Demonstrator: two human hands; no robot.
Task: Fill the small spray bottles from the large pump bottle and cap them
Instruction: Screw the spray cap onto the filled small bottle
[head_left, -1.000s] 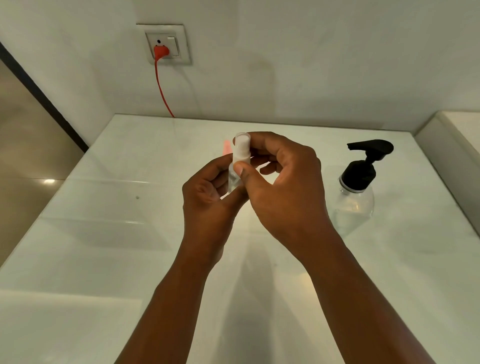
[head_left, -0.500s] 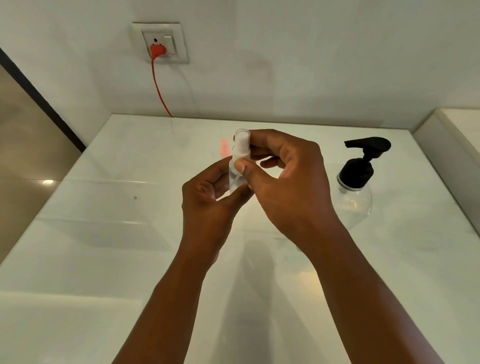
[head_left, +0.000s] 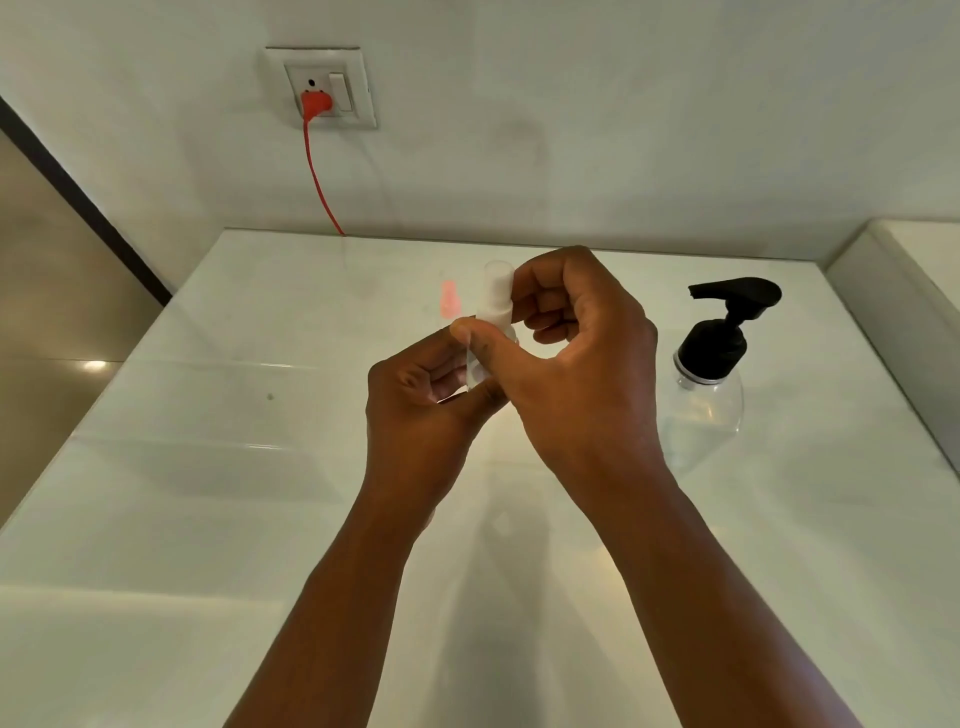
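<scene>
While the left hand curls its grip round the lower body of the small spray bottle at frame centre, the right hand pinches the bottle's white cap between thumb and fingers. Right of them, the large pump bottle stands apart on the white surface. An orange plug sits in the wall socket, upper left.
</scene>
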